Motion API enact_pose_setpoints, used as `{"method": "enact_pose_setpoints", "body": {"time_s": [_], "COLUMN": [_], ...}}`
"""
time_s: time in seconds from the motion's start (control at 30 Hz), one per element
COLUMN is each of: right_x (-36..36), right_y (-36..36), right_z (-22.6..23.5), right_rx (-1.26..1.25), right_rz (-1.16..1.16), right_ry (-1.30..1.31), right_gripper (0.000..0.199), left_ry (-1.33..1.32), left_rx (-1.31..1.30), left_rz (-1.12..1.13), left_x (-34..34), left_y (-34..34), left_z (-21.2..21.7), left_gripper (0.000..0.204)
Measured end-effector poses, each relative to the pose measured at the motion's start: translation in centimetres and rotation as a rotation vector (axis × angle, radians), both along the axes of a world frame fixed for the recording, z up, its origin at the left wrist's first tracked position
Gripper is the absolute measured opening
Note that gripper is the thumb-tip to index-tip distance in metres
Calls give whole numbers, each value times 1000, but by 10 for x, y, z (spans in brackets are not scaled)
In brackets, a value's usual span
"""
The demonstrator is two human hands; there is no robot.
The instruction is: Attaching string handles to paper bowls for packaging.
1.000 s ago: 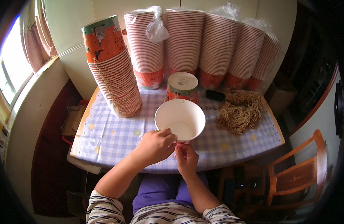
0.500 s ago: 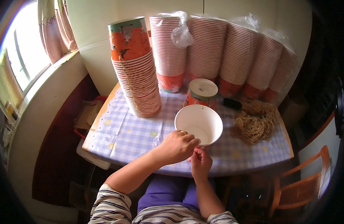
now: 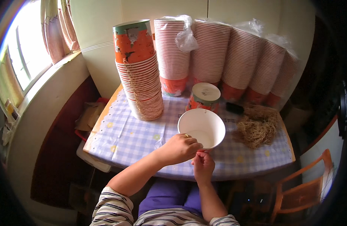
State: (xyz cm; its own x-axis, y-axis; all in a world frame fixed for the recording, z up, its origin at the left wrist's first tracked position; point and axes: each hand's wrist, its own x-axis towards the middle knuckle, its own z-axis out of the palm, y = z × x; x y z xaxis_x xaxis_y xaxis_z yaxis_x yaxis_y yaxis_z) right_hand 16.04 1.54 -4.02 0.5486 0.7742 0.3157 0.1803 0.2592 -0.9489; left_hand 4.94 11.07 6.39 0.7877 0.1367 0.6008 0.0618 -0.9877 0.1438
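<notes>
A large paper bucket (image 3: 207,126), white inside, tilts its open mouth toward me near the table's front. My left hand (image 3: 181,148), wearing a ring, is closed over its near rim, with the fingertips just inside. Right below that rim, on the outside, my right hand (image 3: 203,165) is closed in a pinch. Whatever lies between its fingers is too small or hidden to make out. Behind the open bucket stands an upside-down orange and green paper bucket (image 3: 206,93). To the right lies a tangled heap of tan strings (image 3: 258,130).
A tall nest of buckets (image 3: 141,88) with strings hanging on its side stands at left. Several plastic-wrapped bucket stacks (image 3: 209,52) line the back. A black object (image 3: 234,108) lies by the strings. The table has a checked cloth (image 3: 132,141); a wooden chair (image 3: 303,184) stands at right.
The whole view has shifted slightly downward. Both hands keep almost the same place at the bucket's near rim, their fingers moving only a little.
</notes>
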Motion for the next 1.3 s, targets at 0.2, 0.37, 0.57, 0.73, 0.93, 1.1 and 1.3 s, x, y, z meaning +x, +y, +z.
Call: {"method": "enact_pose_setpoints", "body": {"time_s": [0.2,0.37,0.57,0.73,0.93,1.1,1.3], "right_x": [-4,-2,-3,-3,-1,-2,-2], "right_y": [-2,-2,-3,-3,-4,-5,-4], "right_z": [3,4,9,7,-1,-1,2], "right_rx": [4,-27,-17,-44,-12,-75,-62], "right_rz": [3,-9,8,9,34,109,99], "right_ry": [29,-33,35,62,80,139,114], "right_gripper": [10,10,9,9,9,10,10], "left_ry": [-21,-19,-30,-40,-53,-34,0], "left_rx": [-24,-38,-62,-88,-124,-81,-61], "left_rz": [-25,-25,-39,-20,19,48,77], "left_x": [-2,0,0,-4,-10,-10,-8], "left_y": [2,3,3,2,5,3,4], "left_z": [-1,-2,-1,0,-3,-2,-1], "left_gripper": [24,24,24,23,22,18,14]}}
